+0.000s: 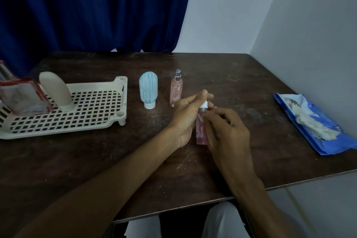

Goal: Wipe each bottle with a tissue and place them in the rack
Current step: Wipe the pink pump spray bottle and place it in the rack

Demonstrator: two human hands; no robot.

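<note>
The left hand curls round the top of a slim pink transparent white-capped spray bottle held over the middle of the dark wooden table; the right hand pinches its body. Print on the blue tissue packet is unreadably blurred.

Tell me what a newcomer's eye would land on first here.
The left hand and right hand meet at centre round a pink bottle with a white cap. To the left, a cream rack already holds a beige bottle. A blue tissue pack lies far right.
</note>
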